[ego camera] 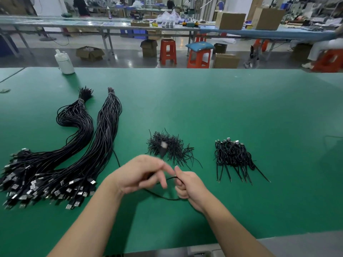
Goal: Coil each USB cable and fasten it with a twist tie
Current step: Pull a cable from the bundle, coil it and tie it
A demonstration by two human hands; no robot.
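Coiling step in hand. Right hand (pixel 187 186) fingers curled tight round a black USB cable (pixel 163 197), thumb up; left hand (pixel 141 175) blurred, fingers partly bent round the same cable — exact grip not clear. Cable loop hanging between both hands, just above the green desk (pixel 222 108). Twist ties (pixel 170 147) piled just beyond the hands; finished coils (pixel 233 154) to the right; uncoiled bundles (pixel 65 154) to the left. Next, judged: complete the loops, pinch the coil, reach for one tie.
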